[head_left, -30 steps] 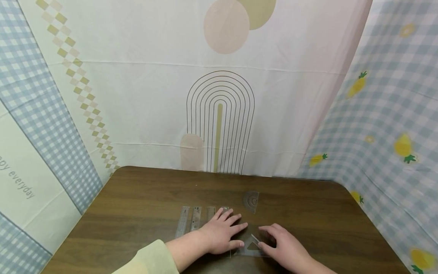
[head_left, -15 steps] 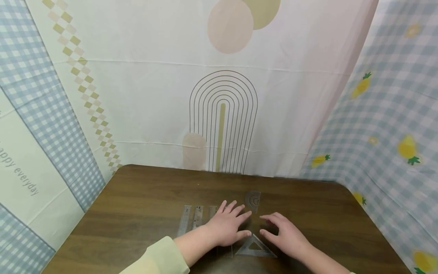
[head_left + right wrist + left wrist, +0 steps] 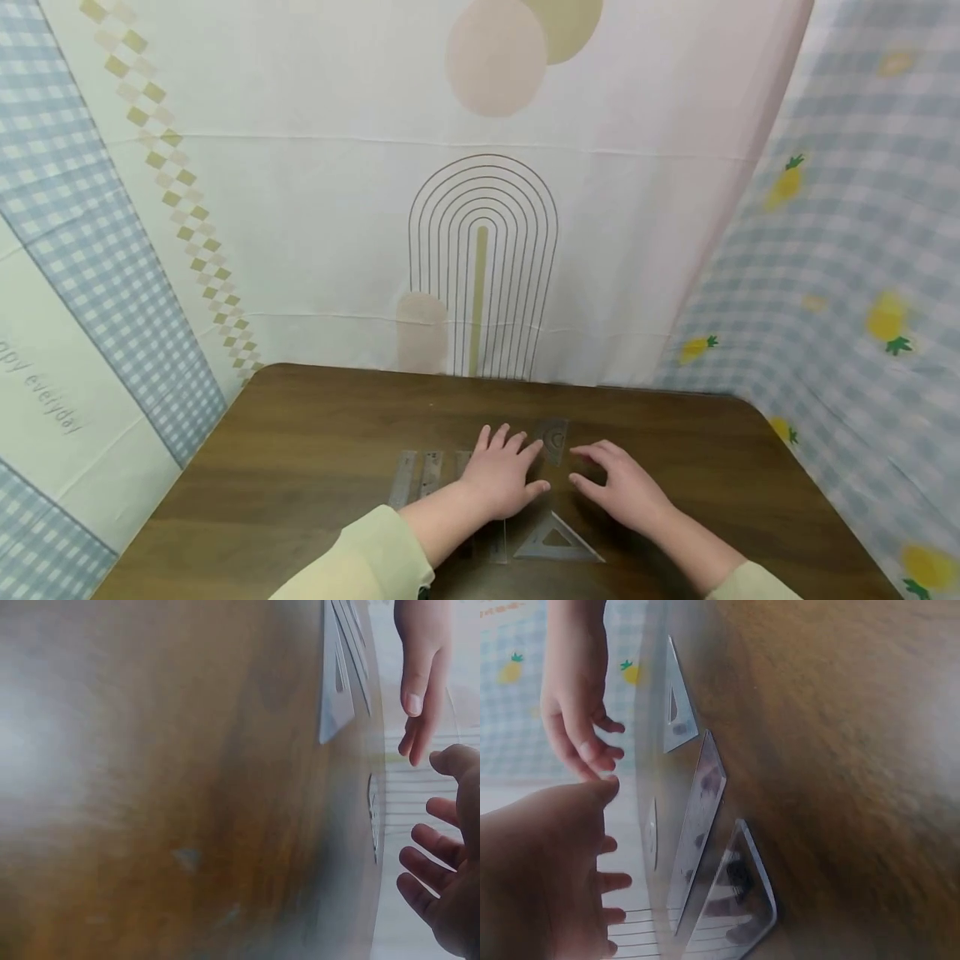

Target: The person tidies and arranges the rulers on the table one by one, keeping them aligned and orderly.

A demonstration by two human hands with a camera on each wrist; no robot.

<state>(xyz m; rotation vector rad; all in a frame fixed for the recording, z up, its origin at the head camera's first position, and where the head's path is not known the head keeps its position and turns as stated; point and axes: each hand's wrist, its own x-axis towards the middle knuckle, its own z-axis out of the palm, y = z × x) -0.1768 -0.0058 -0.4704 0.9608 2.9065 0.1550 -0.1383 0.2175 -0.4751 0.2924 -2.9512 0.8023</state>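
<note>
My left hand (image 3: 501,475), fingers spread, hovers over the clear rulers and holds nothing. A clear protractor (image 3: 555,438) lies flat just beyond its fingertips. My right hand (image 3: 626,492) is held in the air to the right of the protractor, fingers loosely bent and holding nothing. Between the hands, nearer the table's front, lies a clear triangular set square (image 3: 557,553). Rulers stand in a row at the left: one ruler (image 3: 403,479), a second ruler (image 3: 431,475) and others partly hidden by my left arm. The left wrist view shows a ruler (image 3: 697,832) beside the set square (image 3: 679,739).
All the pieces lie on a dark brown wooden table (image 3: 315,442) with rounded corners. A pale patterned cloth (image 3: 322,225) hangs behind its back edge. A blue checked cloth (image 3: 847,250) with pineapples hangs at the right.
My right hand has let go of the set square, which now lies flat, and moved away toward the protractor. My left hand has also moved away from me, fingers still spread.
</note>
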